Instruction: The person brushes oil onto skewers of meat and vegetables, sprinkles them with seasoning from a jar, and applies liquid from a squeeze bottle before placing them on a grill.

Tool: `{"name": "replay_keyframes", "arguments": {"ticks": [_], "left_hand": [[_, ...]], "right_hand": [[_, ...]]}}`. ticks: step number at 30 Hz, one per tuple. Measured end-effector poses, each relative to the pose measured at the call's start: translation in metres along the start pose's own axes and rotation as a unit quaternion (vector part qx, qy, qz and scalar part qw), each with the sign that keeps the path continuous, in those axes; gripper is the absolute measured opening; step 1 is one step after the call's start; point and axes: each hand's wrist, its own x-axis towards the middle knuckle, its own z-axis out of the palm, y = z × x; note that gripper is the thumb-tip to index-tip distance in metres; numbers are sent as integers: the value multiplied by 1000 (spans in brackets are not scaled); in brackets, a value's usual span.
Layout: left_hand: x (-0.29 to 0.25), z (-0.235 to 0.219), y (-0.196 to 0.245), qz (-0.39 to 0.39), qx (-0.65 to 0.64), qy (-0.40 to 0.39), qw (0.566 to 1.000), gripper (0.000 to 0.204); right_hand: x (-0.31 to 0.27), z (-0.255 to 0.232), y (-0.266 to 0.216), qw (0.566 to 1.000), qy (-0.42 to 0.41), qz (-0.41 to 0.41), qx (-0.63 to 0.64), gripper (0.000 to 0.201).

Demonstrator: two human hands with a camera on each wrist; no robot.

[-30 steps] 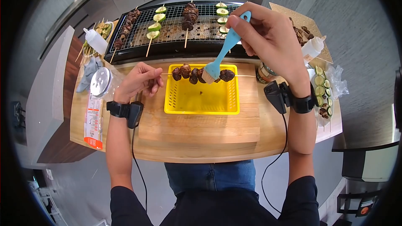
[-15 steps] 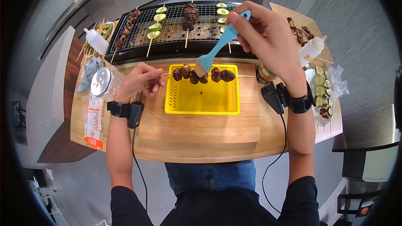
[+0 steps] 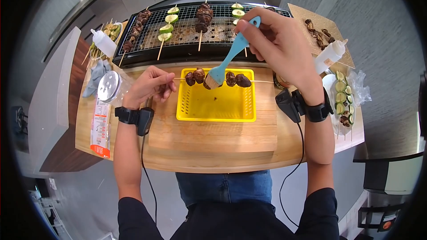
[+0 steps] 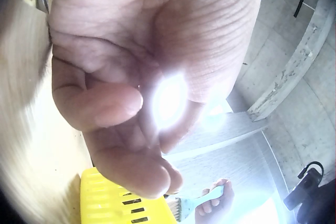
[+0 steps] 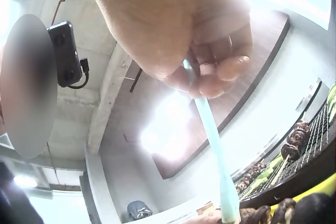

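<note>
The head view is evenly bright and mostly sharp, bowed at its edges inside a black rim, with a soft shadow below the yellow basket (image 3: 216, 113); both wrist views look hazy, with white glare washing over parts of the hands (image 4: 131, 77)

Upper garment: black top (image 3: 227, 222), with plain black sleeves (image 3: 138, 215), on the near side of the basket (image 3: 215, 116). Lower garment: blue jeans (image 3: 224, 189) with a vertical seam, between the top and the basket. Each wrist, one to the left and one to the right of the basket, carries a black strap (image 3: 126, 115), a boxy black camera (image 3: 145, 121) and a thin black cable (image 3: 149, 173).
</note>
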Motion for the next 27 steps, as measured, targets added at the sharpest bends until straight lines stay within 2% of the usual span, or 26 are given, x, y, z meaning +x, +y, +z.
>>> {"name": "replay_keyframes", "arguments": {"ticks": [4, 6, 7, 9, 13, 15, 19, 22, 24, 27], "left_hand": [[0, 0, 0, 2, 2, 0, 1000, 35], [-1, 2, 2, -4, 6, 12, 1000, 34], [-1, 3, 2, -4, 7, 13, 1000, 34], [0, 6, 1, 5, 9, 29, 1000, 35], [0, 5, 1, 5, 10, 23, 1000, 35], [0, 6, 0, 7, 13, 29, 999, 34], [1, 5, 0, 7, 9, 30, 999, 34], [1, -2, -3, 9, 8, 7, 1000, 31], [2, -2, -3, 11, 0, -2, 1000, 29], [1, -2, -3, 13, 2, 0, 1000, 28]], "right_hand": [[2, -5, -4, 1000, 10, 14, 2, 20], [2, -5, -8, 997, 12, 53, 62, 20], [2, -3, -9, 997, 12, 52, 62, 20], [1, 4, -10, 987, 34, 68, 141, 21], [-1, 6, -12, 991, 21, 51, 123, 22], [0, 0, -13, 996, -7, 55, 70, 22], [0, -1, -15, 996, -11, 64, 62, 22], [-1, 8, -14, 991, 13, 56, 122, 21], [-2, 13, -13, 992, -1, 11, 125, 21], [-2, 10, -17, 996, -38, 18, 78, 21]]}}
